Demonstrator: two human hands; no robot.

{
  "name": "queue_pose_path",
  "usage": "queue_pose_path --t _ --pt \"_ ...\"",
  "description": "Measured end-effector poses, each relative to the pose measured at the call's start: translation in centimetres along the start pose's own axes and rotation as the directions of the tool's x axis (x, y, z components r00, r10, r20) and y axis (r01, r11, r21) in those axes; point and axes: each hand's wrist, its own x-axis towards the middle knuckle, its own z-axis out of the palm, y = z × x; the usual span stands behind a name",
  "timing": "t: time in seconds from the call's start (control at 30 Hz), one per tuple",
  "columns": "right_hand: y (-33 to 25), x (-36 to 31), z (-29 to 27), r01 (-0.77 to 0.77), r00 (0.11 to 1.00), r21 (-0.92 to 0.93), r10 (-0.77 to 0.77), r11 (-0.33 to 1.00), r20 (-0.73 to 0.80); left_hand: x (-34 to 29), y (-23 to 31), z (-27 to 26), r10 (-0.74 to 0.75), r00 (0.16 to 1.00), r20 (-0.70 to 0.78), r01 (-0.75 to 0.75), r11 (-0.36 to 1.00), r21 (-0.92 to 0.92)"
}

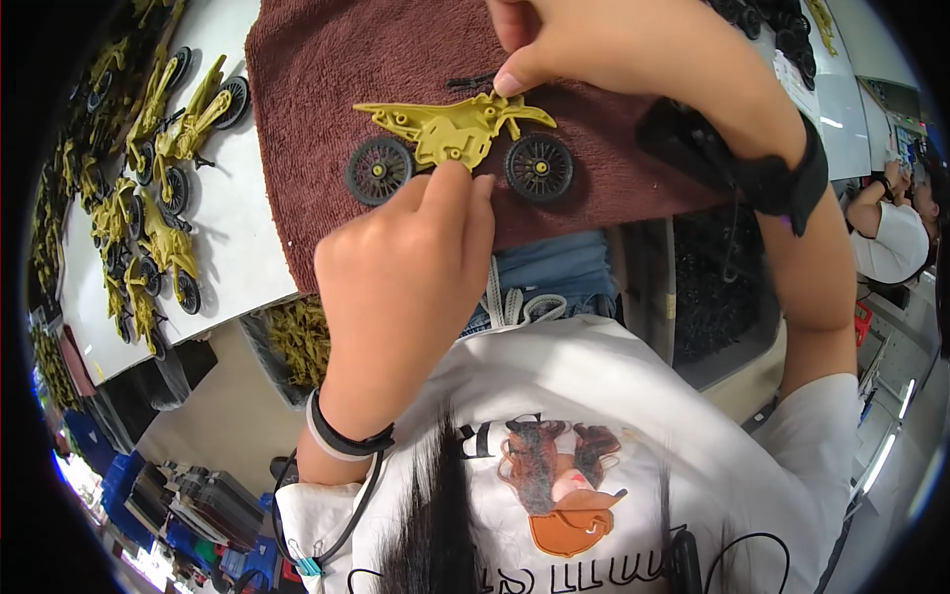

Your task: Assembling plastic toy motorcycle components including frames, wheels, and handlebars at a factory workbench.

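A yellow-green plastic toy motorcycle body (pixel 435 127) lies on its side on a brown towel, its inner face with round sockets turned up. A black spoked rear wheel (pixel 379 170) sits at its left end, and a front wheel (pixel 539 168) at its right. My left hand (pixel 411 252) is closed at the body's lower edge, index fingertip on it between the wheels. At the top front, the thumb of my right hand (pixel 554 49) presses by the fork, its other fingers curled and partly cut off by the picture's edge. A black handlebar (pixel 469 82) sticks out left of that thumb.
The towel (pixel 302 129) covers the white table (pixel 233 267) before me. Several assembled toy motorcycles (pixel 168 243) stand and lie at the left. Below the table edge is a bin of yellow-green parts (pixel 297 342); a bin of black parts (pixel 717 287) is at the right. Another person (pixel 891 233) sits far right.
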Motion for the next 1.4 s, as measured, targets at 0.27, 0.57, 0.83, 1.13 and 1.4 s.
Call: queue_pose_path --t 0.27,0.57,0.83,1.13,1.4 --pt "6.3 -10.1 -2.7 -0.316 0.906 0.037 0.313 0.948 -0.285 -0.7 1.3 -1.8 -0.142 0.969 0.201 0.186 0.957 -0.221" --pt "11.2 -11.7 2.3 -0.478 0.799 0.091 0.475 0.874 -0.369 0.0 -1.2 -4.3 -0.110 0.994 0.008 0.105 0.917 -0.384" --pt "5.1 -8.1 0.2 0.373 0.923 0.602 -0.217 0.705 -0.318 1.1 -3.3 -4.7 -0.110 0.991 -0.078 0.049 0.835 -0.549" --pt "2.2 -4.3 4.9 0.245 0.938 0.924 -0.311 0.293 -0.150 2.6 -4.2 -3.7 0.304 0.944 -0.127 -0.329 0.893 -0.308" --pt "2.7 -3.0 4.2 0.163 0.987 0.578 -0.125 0.800 -0.104 1.9 -5.0 -4.0 0.174 0.985 -0.006 -0.169 0.951 -0.257"
